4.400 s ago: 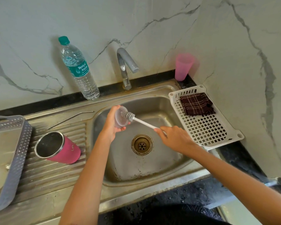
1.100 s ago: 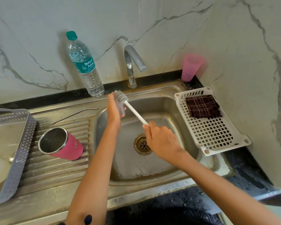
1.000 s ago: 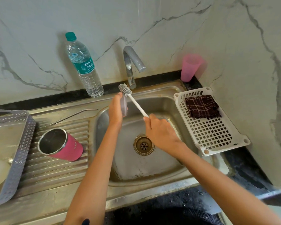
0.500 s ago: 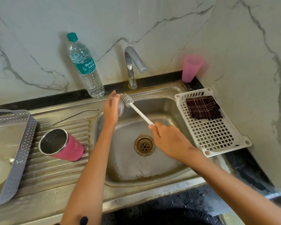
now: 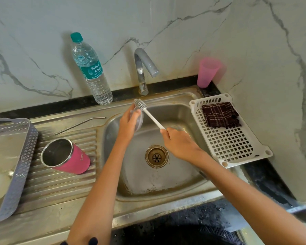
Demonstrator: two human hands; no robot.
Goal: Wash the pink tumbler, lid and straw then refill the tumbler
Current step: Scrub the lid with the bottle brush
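Teal bottle label (image 5: 92,70) reads "Suriya Aqua"; left hand (image 5: 127,122) holds lid (image 5: 139,120).

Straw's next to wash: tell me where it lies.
In the head view, the straw lies on the drainboard left of the basin, behind the pink tumbler.

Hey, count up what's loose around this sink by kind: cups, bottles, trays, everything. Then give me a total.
Cups: 2, pink tumbler, pink plastic cup
Bottles: 1, water bottle
Straws: 1, metal straw
Lids: 1, clear lid
Brushes: 1, brush
Trays: 2, grey tray, white tray
Cloths: 1, checked cloth
Total: 9
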